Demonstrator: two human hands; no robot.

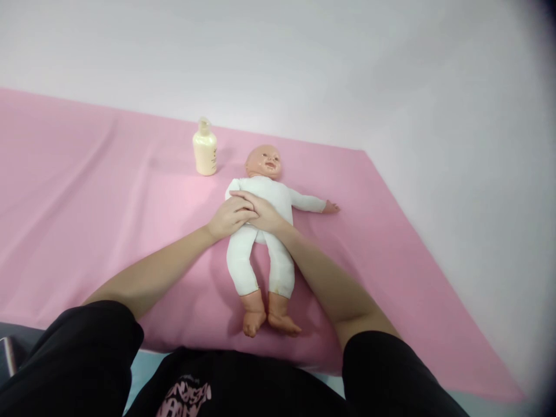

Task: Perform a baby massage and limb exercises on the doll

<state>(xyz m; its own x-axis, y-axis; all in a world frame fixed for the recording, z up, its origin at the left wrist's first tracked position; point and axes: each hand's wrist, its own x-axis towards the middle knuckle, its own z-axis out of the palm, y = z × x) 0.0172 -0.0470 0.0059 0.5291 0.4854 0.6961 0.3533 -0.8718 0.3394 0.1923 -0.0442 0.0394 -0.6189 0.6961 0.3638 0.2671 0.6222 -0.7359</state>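
Note:
A baby doll (280, 197) in a white body suit lies on its back, its head toward the far side and its bare feet toward me. My right hand (266, 213) rests flat on the doll's belly, fingers stretched out to the left. Over its fingers lies my left hand (232, 216), with its own fingers extended and slightly bent. The two hands overlap, so part of the doll's torso and one of its arms are hidden. The doll's other arm stretches out to the right. Neither hand grips anything.
A pale yellow pump bottle (205, 153) stands upright beyond my left hand, left of the doll's head. Under everything spreads a pink sheet (130, 202), with folds on the left and an edge slanting down on the right. A phone-like object (7, 356) shows at lower left.

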